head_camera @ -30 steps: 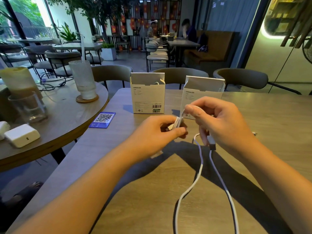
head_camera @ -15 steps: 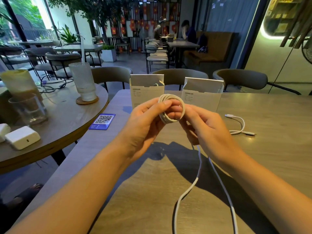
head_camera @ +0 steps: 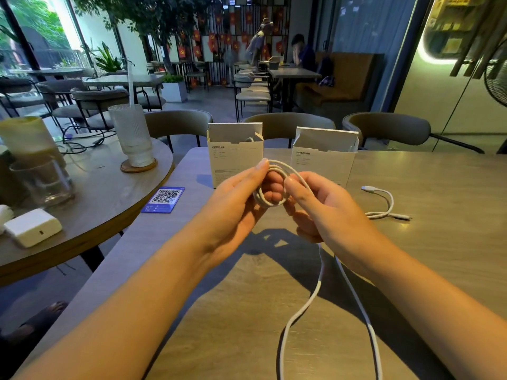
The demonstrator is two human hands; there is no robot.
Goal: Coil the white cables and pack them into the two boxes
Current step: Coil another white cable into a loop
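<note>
My left hand (head_camera: 236, 196) holds a small coil of white cable (head_camera: 270, 187) above the table, thumb and fingers round the loops. My right hand (head_camera: 326, 207) pinches the same cable at the coil's right side. Two loose strands of it hang down from my right hand and trail toward the near table edge (head_camera: 315, 297). Two white boxes stand open at the back: the left box (head_camera: 234, 163) shows a bit of cable inside, the right box (head_camera: 325, 160) is beside it. The ends of another white cable (head_camera: 386, 204) lie on the table to the right.
A blue QR card (head_camera: 164, 200) lies near the grey table's (head_camera: 439, 242) left edge. The round table on the left carries a ribbed glass (head_camera: 131, 135), another glass (head_camera: 41, 182) and a white charger (head_camera: 33, 227). Chairs stand behind the boxes.
My hands lifted from a low pinch on the cable and formed a visible coil in front of the boxes. Since half a second ago the coil barely moved.
</note>
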